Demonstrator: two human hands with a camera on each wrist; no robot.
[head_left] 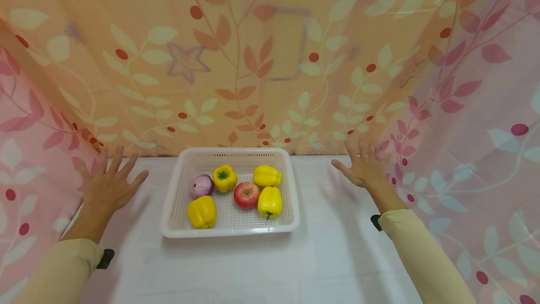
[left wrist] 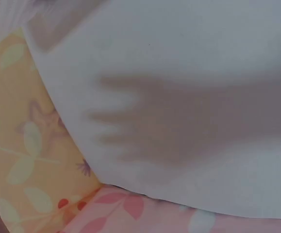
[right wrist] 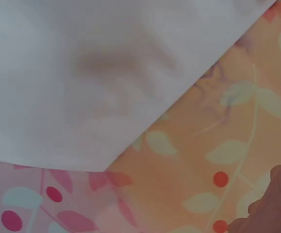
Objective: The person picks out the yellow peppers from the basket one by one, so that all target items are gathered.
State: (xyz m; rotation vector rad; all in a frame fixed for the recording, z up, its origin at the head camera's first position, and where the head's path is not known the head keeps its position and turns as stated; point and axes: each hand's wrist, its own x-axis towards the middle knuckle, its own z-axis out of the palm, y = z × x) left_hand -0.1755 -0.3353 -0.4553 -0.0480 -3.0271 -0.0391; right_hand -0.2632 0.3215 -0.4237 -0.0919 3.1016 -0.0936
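My left hand (head_left: pixel 107 184) hovers over the table to the left of a white plastic basket (head_left: pixel 229 232), its fingers spread and straight. On the basket's other side, my right hand (head_left: pixel 363 167) is held out the same way, holding nothing. Inside the basket lie a purple onion (head_left: pixel 201 186), a red apple (head_left: pixel 246 194) and several yellow bell peppers (head_left: pixel 202 212). Neither hand touches the basket. The right wrist view catches part of the right hand (right wrist: pixel 271 208) at its lower right corner; the left wrist view mostly shows the left hand's shadow.
A white cloth covers the table (head_left: pixel 236 271). Behind it hangs an orange leaf-patterned curtain (head_left: pixel 253 60), and pink patterned curtains (head_left: pixel 476 154) close in both sides. The basket stands close to the table's back edge.
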